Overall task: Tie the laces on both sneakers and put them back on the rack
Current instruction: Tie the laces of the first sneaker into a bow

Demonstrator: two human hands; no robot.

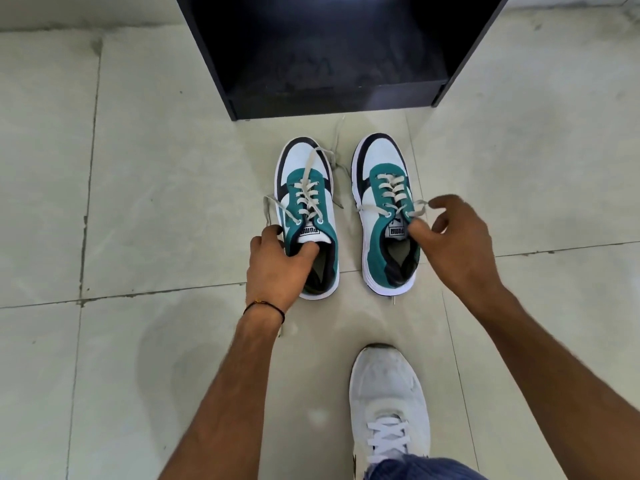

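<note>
Two teal, white and black sneakers stand side by side on the tiled floor, toes pointing at the black rack (332, 95). The left sneaker (306, 188) has loose grey laces trailing over its toe and off to its left side. My left hand (277, 268) grips its collar, thumb inside the opening. The right sneaker (384, 188) also has untied laces. My right hand (453, 240) pinches one lace end (420, 207) between thumb and forefinger beside the tongue.
The rack's dark bottom shelf (332, 64) is open at the front, just beyond the sneakers. My own foot in a white shoe (388, 403) stands on the floor below the right sneaker. Grey tiles (156, 202) surround everything.
</note>
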